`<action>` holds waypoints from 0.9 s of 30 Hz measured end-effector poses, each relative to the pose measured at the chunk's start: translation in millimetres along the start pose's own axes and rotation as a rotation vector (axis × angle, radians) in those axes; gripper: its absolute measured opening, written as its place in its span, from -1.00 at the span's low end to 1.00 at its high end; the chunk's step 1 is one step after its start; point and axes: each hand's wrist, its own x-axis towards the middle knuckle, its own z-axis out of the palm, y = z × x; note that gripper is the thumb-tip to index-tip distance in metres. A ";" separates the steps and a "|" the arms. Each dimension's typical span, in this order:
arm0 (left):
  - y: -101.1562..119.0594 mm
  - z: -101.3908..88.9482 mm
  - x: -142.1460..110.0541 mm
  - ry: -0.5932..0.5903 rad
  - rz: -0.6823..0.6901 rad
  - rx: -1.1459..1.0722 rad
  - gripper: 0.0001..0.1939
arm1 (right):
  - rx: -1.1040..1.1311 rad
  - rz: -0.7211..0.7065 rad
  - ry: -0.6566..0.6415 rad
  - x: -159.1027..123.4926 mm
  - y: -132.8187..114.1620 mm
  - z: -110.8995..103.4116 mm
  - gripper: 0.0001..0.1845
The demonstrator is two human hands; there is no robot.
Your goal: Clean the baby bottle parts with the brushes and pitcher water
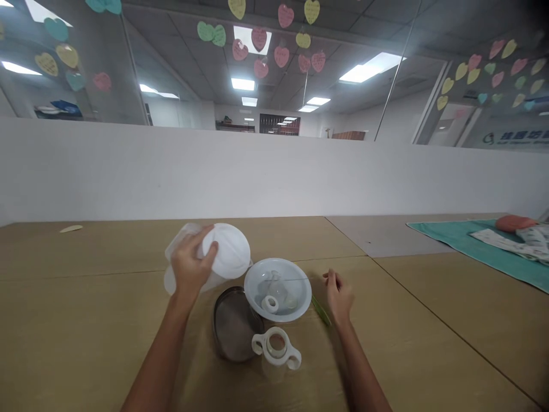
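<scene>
A wide brown table (107, 343) fills the near part of the scene, with a low white wall (274, 177) along its far edge. At the far right lies a teal cloth (450, 232). Left of the middle, a translucent container (177, 240) shows behind the raised left hand (191, 260), partly hidden by it. In the middle stands a white bowl (302, 300) with several pale, see-through pieces inside. A dark, shallow tray (234, 329) lies on its near left side, close against it. Above the tray's far edge, the left hand grips a white disc (231, 252), thumb over its face. Just nearer than the bowl stands a two-handled cup (274, 361). The right hand (338, 294) is right of the bowl, its fingers curled and pinching a thin rod (295, 279) that reaches left over the bowl. Between hand and bowl, a narrow green strip (321, 312) lies on the table. Smallest, a white ring (270, 304) sits inside the bowl, at its near left.
</scene>
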 end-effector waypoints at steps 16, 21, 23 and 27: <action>17.3 -52.8 8.1 0.024 -0.324 -0.409 -0.68 | 0.068 -1.135 -0.318 -117.7 -46.6 1.1 -0.60; 34.3 -49.7 2.3 -0.112 -0.167 -0.191 -0.67 | 0.077 -1.104 -0.235 -112.1 -37.4 1.3 -0.53; 42.4 -46.0 -0.1 -0.149 -0.075 -0.081 -0.66 | 0.067 -1.099 -0.214 -111.5 -34.4 0.4 -0.54; 57.5 -37.1 -6.7 -0.192 0.116 0.094 -0.65 | 0.077 -1.052 -0.223 -113.4 -31.3 0.4 -0.60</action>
